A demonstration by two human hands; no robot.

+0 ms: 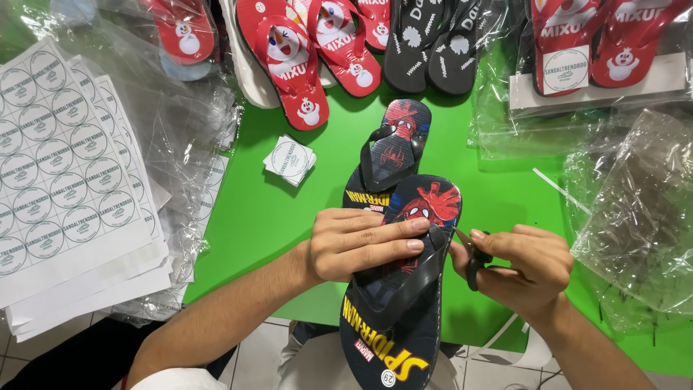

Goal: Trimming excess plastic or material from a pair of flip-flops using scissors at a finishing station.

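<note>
A black flip-flop [404,318] with a red-and-blue superhero print lies tilted across the near edge of the green table [260,209]. My left hand [357,244] presses down on its upper part, fingers stretched toward the black strap [422,278]. My right hand [523,267] holds small black scissors [473,260], their tip next to the strap's toe post. The matching second flip-flop [388,155] lies just behind, partly covered by the first.
Sheets of round white stickers [61,166] are stacked at left, a small pile of cut stickers [290,160] mid-table. Red flip-flops [296,58] and black ones [433,43] line the back. Clear plastic bags [635,209] lie at right and left.
</note>
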